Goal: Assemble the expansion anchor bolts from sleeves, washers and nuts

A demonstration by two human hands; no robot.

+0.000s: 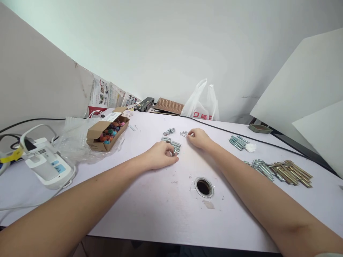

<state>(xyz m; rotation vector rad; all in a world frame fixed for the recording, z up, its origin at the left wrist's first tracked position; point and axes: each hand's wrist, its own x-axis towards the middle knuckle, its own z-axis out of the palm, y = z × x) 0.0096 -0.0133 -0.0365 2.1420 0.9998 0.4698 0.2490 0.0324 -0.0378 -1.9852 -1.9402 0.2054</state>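
My left hand [162, 156] is over the middle of the white table, with thumb and fingers closed on a small metal cylinder [174, 152]. Just beyond it lie short silvery metal sleeves [176, 145] in a row, partly covered by the hand. Behind these sits a small heap of nuts [169, 131]. My right hand [199, 138] rests at the edge of a pile of thin metal washers [183, 134], its fingertips pinched together. Whatever is between those fingertips is too small to make out.
Silvery bolts [261, 167], brass-coloured bolts [292, 173] and thin rods [237, 142] lie at the right. A round hole [204, 187] opens in the table in front. At left stand a cardboard box [98, 132] and a power strip [49, 167]. A black cable [227, 130] crosses behind.
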